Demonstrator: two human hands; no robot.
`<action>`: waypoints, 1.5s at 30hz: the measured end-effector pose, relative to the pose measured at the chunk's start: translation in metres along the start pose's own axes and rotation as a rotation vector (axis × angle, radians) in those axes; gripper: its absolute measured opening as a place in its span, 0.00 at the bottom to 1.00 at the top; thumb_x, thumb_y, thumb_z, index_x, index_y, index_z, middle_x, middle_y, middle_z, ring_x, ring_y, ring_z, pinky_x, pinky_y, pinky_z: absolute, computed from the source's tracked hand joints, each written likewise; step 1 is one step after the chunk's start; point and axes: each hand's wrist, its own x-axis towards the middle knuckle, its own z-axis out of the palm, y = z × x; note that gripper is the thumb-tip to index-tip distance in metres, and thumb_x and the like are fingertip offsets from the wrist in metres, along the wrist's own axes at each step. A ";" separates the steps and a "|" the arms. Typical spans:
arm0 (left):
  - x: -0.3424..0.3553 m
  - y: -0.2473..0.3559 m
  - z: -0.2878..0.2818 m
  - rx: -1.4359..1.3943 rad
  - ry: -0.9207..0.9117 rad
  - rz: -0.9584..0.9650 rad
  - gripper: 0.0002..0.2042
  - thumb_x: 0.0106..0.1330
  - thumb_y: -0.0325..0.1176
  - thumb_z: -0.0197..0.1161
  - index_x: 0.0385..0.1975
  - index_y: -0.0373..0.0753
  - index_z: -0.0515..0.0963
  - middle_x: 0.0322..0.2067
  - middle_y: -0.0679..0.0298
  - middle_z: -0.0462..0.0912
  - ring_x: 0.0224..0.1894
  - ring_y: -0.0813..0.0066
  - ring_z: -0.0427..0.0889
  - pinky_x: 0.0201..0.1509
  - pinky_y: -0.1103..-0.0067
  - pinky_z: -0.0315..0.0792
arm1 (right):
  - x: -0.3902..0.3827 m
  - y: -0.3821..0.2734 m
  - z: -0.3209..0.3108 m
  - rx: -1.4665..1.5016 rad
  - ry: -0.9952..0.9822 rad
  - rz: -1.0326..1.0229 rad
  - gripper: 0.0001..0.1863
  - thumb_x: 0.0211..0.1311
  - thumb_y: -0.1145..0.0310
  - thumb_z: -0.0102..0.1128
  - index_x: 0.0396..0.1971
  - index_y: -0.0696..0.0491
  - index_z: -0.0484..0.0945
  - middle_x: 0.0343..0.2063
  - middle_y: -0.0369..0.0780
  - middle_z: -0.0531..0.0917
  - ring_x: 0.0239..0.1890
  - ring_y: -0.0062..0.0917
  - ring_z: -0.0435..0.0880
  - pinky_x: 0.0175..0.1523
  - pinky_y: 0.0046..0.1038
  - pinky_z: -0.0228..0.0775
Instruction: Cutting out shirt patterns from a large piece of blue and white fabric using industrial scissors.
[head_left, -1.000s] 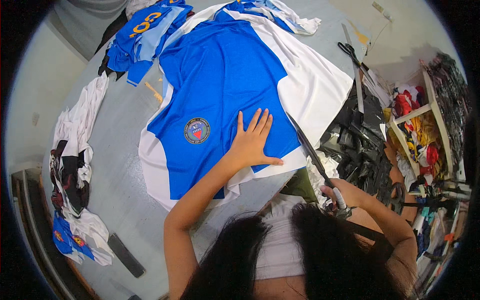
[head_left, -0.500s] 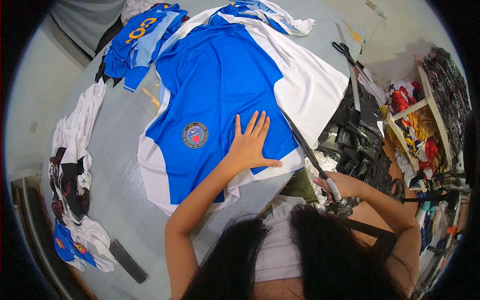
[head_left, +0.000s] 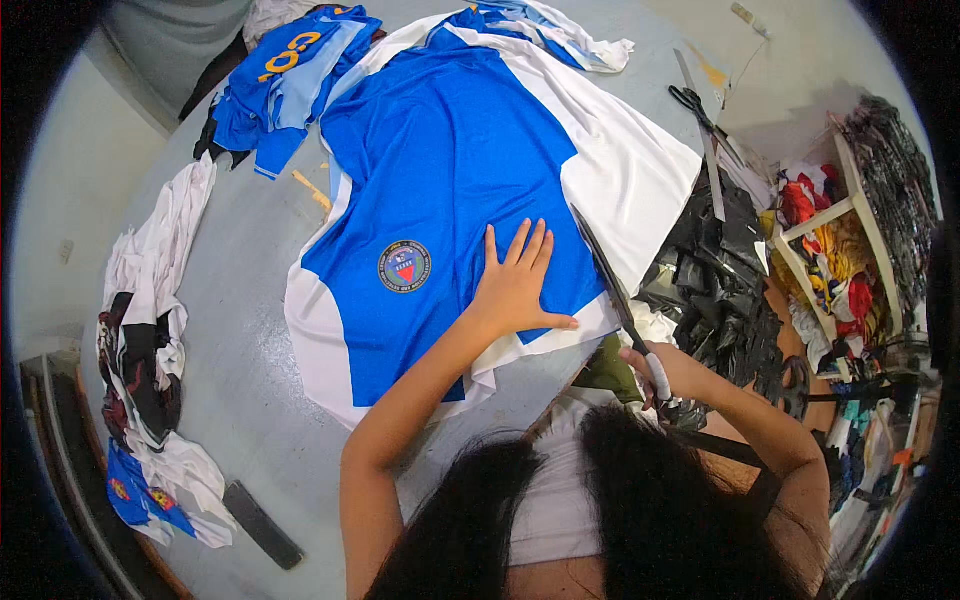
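A blue fabric panel (head_left: 455, 170) with a round dark-rimmed emblem (head_left: 403, 267) lies spread on the table, bordered by white cloth. On its near right part my left hand (head_left: 512, 290) rests flat with the fingers spread. My right hand (head_left: 680, 372) grips a large pair of dark scissors (head_left: 610, 275) whose handle is wrapped in white. Their long blades run along the edge between the blue panel and the white cloth (head_left: 625, 160) to the right. How far apart the blades are is hard to see.
Blue garments (head_left: 285, 85) are heaped at the far left; white and dark clothes (head_left: 150, 330) line the left edge beside a black flat object (head_left: 262, 525). A metal ruler (head_left: 712, 150) and other black scissors (head_left: 695, 102) lie far right. Black plastic bags (head_left: 705, 290) sit beside the table.
The fabric has shifted slightly right, and my left hand has moved right with it. My right hand and the scissors' handle have moved a little left.
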 end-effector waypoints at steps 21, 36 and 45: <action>-0.001 0.003 -0.002 0.001 -0.080 -0.036 0.60 0.35 0.74 0.54 0.60 0.26 0.51 0.63 0.47 0.48 0.67 0.56 0.41 0.61 0.44 0.27 | 0.027 -0.013 0.011 0.111 0.054 -0.059 0.37 0.59 0.38 0.39 0.29 0.65 0.70 0.11 0.42 0.73 0.16 0.28 0.79 0.24 0.25 0.69; -0.004 0.004 -0.006 -0.023 -0.020 0.001 0.58 0.35 0.71 0.58 0.60 0.28 0.51 0.63 0.46 0.46 0.67 0.55 0.44 0.61 0.44 0.31 | 0.034 -0.032 0.008 0.507 -0.108 -0.120 0.30 0.58 0.41 0.46 0.24 0.58 0.70 0.14 0.38 0.73 0.15 0.23 0.77 0.21 0.21 0.71; 0.043 -0.034 -0.012 -0.409 -0.066 -0.022 0.24 0.61 0.47 0.52 0.52 0.38 0.69 0.54 0.58 0.69 0.58 0.62 0.65 0.59 0.56 0.55 | 0.003 0.006 -0.002 0.730 -0.169 -0.198 0.22 0.58 0.49 0.51 0.24 0.56 0.70 0.14 0.38 0.73 0.16 0.24 0.75 0.19 0.23 0.65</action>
